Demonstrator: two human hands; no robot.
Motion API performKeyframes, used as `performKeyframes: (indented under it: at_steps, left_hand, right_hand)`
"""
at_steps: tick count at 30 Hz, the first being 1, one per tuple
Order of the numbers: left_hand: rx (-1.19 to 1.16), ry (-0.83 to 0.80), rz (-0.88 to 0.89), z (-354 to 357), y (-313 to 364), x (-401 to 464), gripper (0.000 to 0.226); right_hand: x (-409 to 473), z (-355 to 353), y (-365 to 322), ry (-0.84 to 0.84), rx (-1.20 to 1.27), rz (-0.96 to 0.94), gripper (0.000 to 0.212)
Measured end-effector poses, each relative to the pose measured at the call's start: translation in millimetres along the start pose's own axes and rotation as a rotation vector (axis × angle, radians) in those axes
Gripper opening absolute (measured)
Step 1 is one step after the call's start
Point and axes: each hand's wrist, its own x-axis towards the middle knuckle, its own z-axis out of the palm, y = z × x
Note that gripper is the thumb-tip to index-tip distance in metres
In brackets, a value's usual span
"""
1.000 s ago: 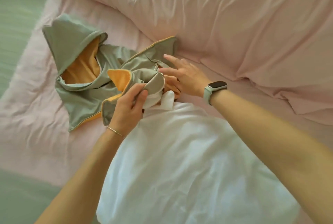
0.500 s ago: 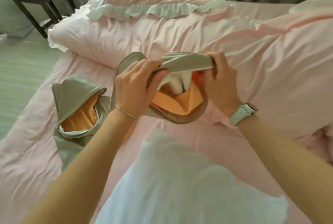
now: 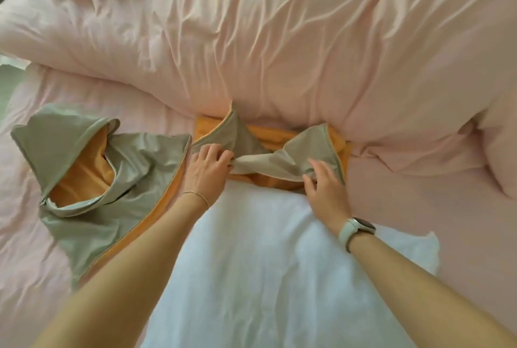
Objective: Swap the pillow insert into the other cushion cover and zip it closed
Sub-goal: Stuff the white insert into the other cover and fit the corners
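Wrinkled pink sheet; left hand, right hand pinch crumpled sage cover.

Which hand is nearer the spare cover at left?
Left. The left hand sits beside the right edge of the spare cover; the right hand is farther right, on the middle cover.

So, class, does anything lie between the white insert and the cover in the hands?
Nothing visible does. The insert lies right against the cover, which the left hand and right hand grip. The other cover lies off to the left.
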Motion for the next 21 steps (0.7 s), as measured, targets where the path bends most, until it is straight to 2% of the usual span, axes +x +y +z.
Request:
performKeyframes:
  at_steps: [3,5,8,10,12,13,15,17,19,21]
  left_hand:
    - [-0.133,-0.03,-0.213,3,-10,-1,0.027]
    - [-0.237,-0.045,-0.371,3,-18,3,0.028]
    - [-0.405,-0.127,-0.391,2,-31,9,0.02]
    - [-0.485,-0.21,-0.344,4,-40,13,0.015]
    - [-0.496,-0.27,-0.312,7,-49,15,0.016]
    - [-0.484,-0.29,-0.308,8,-52,15,0.017]
    - [-0.442,-0.329,-0.31,11,-51,7,0.019]
    - [-0.513,-0.375,-0.326,11,-45,-7,0.024]
    - [-0.728,-0.347,-0.347,5,-33,-22,0.026]
    - [-0.877,-0.262,-0.356,-3,-26,-34,0.022]
  right_hand:
    - [-13,27,-32,0.149,0.021,-0.21,0.022]
    - [-18,46,-55,0.064,-0.073,-0.295,0.039]
    - [-20,71,-79,-0.269,-0.316,-0.078,0.066]
    - [-14,78,-78,-0.371,-0.381,0.068,0.063]
    - [-12,82,-73,-0.386,-0.34,0.07,0.049]
    - [-15,83,-69,-0.302,-0.258,0.003,0.041]
    - [-31,82,-68,0.052,-0.059,-0.123,0.032]
    - [-41,78,-72,0.307,0.138,-0.114,0.03]
    - [-40,80,-78,0.371,0.203,-0.09,0.027]
    - [-32,91,-84,0.381,0.155,-0.11,0.02]
